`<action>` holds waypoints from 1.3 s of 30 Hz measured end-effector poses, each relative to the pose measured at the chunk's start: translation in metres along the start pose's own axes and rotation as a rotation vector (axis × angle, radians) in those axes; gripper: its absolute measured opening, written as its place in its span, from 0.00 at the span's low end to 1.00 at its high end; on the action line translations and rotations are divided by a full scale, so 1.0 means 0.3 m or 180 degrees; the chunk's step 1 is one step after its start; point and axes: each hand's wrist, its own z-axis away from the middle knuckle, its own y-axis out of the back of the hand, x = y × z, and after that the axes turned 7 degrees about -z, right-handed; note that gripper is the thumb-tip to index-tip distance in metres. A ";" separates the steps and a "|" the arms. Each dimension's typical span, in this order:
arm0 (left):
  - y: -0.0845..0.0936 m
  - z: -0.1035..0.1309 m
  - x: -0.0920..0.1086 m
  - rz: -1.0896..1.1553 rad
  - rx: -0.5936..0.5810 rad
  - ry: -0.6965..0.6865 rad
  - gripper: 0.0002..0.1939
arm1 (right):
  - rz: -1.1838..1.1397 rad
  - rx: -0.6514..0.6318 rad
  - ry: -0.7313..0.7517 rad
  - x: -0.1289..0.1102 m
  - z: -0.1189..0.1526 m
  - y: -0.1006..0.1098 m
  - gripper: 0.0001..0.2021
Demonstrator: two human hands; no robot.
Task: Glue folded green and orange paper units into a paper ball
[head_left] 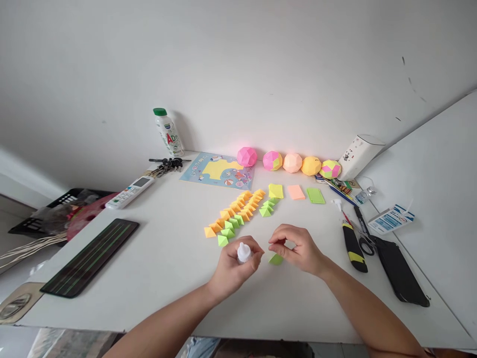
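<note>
My left hand (238, 261) is closed around a small white squeeze bottle (244, 252), its nozzle end pointing up toward me. My right hand (298, 248) is in a pinch close beside it, thumb and forefinger nearly together. Whatever may be between those fingertips is too small to make out. Just below them on the table lies a green piece of paper (276, 259), partly covered by the hand. Beyond my hands, folded orange paper units (238, 208) and folded green paper units (229, 229) stand in slanting rows. More green units (267, 208) sit to their right.
Several faceted paper balls (292, 162) line the wall. Sticky-note stacks (276, 191) lie before them. On the right are a box cutter (354, 246), scissors (367, 243) and a black phone-like case (402, 271). A remote (130, 192) and bottle (168, 133) are left.
</note>
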 end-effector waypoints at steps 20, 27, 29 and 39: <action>-0.014 -0.020 -0.006 0.1279 -0.0702 0.0738 0.10 | -0.0072 -0.0072 0.0620 -0.011 0.003 -0.022 0.05; -0.015 -0.020 -0.010 0.1358 -0.0679 0.0702 0.12 | -0.0446 -0.0307 0.0199 -0.016 0.006 -0.023 0.05; -0.016 -0.020 -0.012 0.1365 -0.0706 0.0732 0.11 | -0.0488 -0.0238 0.0154 -0.012 0.006 -0.023 0.03; -0.019 -0.025 -0.009 0.1383 -0.0696 0.0756 0.12 | -0.0726 -0.0410 -0.0459 -0.009 0.011 -0.008 0.08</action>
